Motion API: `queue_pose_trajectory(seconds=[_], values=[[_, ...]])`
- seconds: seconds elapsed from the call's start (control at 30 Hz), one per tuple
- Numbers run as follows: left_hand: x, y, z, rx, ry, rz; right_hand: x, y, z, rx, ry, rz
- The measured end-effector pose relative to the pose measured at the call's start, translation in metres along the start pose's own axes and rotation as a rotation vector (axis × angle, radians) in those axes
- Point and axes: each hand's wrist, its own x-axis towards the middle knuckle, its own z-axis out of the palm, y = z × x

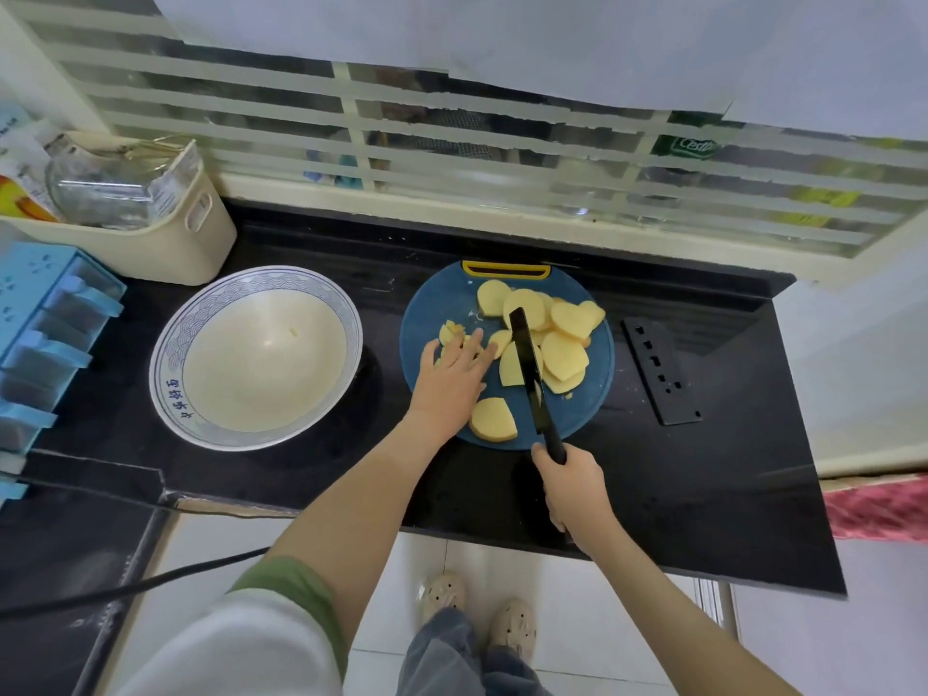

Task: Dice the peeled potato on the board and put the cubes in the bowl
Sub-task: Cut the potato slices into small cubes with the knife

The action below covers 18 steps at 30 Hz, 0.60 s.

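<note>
A: Where is everything?
B: The bowl [168, 364] sits centre-left, no cubes in it yet. The left hand [452, 374] lies flat, fingers [472, 344] straight, on pieces [448, 332] on the board [592, 409]; potato slices [562, 354] spread mid-frame
A: Advice?
B: The person should tuck those fingertips back before the knife [530, 364], gripped by the right hand [577, 487], drops
</note>
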Motion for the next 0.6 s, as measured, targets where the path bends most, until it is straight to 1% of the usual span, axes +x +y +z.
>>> queue_pose_trajectory(seconds=[0.13,0.2,0.3,0.37,0.43,0.53,0.6], values=[[0.015,-0.011,0.012,0.003,0.039,-0.012,0.012,-0.015,0.003,0.013,0.011,-0.057],[0.024,-0.019,0.019,-0.035,0.008,0.0,0.019,-0.023,0.004,0.02,0.018,-0.068],[0.035,-0.025,0.025,-0.102,-0.068,-0.046,0.032,-0.031,0.006,0.018,0.025,-0.088],[0.038,-0.023,0.029,-0.133,-0.04,-0.06,0.038,-0.036,0.008,0.004,0.028,-0.101],[0.043,-0.023,0.032,-0.165,0.02,-0.116,0.045,-0.042,0.011,-0.001,0.031,-0.108],[0.056,-0.026,0.035,-0.238,0.059,-0.229,0.053,-0.05,0.016,-0.019,0.048,-0.136],[0.061,-0.028,0.038,-0.259,0.108,-0.253,0.056,-0.055,0.017,-0.037,0.061,-0.163]])
